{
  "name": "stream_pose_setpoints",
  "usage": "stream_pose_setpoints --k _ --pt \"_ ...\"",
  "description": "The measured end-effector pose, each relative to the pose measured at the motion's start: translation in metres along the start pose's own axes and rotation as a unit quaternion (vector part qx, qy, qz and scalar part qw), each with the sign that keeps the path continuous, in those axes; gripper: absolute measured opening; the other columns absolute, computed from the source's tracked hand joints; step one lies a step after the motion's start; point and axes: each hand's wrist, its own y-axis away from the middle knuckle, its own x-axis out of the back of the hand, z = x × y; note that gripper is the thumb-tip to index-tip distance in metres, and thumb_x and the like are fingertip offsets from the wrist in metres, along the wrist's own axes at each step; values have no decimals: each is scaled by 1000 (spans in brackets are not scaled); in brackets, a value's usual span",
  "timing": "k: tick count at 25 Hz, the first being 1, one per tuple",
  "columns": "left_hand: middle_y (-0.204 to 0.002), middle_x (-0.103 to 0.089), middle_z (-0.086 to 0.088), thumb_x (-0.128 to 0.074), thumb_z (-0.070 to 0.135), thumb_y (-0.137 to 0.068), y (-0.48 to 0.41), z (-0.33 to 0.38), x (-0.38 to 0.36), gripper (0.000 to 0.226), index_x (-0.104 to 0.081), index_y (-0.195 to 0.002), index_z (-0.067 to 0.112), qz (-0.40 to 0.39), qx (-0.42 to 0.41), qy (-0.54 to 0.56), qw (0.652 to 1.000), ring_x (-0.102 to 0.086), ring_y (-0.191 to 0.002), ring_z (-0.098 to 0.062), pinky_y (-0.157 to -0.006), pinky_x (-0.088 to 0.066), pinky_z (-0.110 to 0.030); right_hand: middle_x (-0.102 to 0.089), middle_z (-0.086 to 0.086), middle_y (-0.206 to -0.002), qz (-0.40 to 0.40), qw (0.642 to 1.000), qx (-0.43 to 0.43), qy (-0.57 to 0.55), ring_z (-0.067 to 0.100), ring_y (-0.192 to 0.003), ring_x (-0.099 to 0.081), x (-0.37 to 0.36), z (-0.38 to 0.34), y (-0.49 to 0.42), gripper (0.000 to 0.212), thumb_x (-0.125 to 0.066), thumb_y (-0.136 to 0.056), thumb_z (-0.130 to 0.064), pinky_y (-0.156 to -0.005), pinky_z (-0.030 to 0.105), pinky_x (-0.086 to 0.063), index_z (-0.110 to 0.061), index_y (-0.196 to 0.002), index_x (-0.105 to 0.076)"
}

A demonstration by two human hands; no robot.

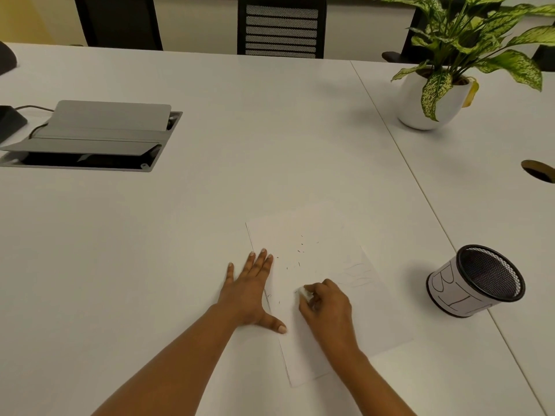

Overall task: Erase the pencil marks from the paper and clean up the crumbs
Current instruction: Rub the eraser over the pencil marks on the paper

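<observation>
We pin the paper (315,349) with our flat, spread left hand (250,292) at its 9 o'clock edge. Our right hand (329,307) pinches the eraser (304,293). Stroke lightly toward the marks (356,274) at 2 o'clock.

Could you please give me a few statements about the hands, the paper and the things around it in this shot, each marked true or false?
1. The right hand pinches a white eraser against the paper. True.
2. The left hand is lifted clear of the table. False: it lies flat, fingers spread, at the paper's left edge.
3. Dark crumbs are scattered on the paper beyond the hands. True.
4. All pencil marks are gone. False: faint pencil marks remain to the right of the eraser.
5. The mesh cup stands left of the paper. False: it is on the right, and its paper label reads BIN.
</observation>
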Motion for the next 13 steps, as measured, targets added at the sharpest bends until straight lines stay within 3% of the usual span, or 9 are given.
stream_pose_setpoints --k 4,8,10,13 --pt "-148 32 8 -68 73 -52 1 1 2 139 25 -141 21 -1 1 1 1000 28 -136 -12 -109 16 -47 -51 2 -76 36 997 -71 26 15 -65 -49 29 26 -28 11 -64 -80 -13 -63 21 -34 -4 -86 -66" --pt "-148 32 8 -68 74 -52 1 0 2 139 25 -141 21 -5 0 -2 1000 28 -136 -12 -110 16 -48 -53 5 -79 72 990 -117 9 18 -70 -51 40 29 -36 11 -61 -82 -12 -65 23 -34 -1 -85 -65" --pt "-148 32 7 -68 73 -52 1 1 2 139 25 -141 21 -5 1 -5 1000 28 -136 -13 -110 15 -48 -52 3 -75 44 995 -90 5 17 -67 -51 28 16 -25 10 -62 -81 -10 -59 17 -32 -2 -82 -65" --pt "-149 32 6 -67 74 -52 0 1 1 139 26 -141 21 -10 3 -8 1000 28 -136 -14 -110 15 -49 -48 -2 -72 -25 1000 -8 -3 2 -57 -43 1 -4 8 9 -65 -78 -11 -54 5 -30 -3 -83 -65"
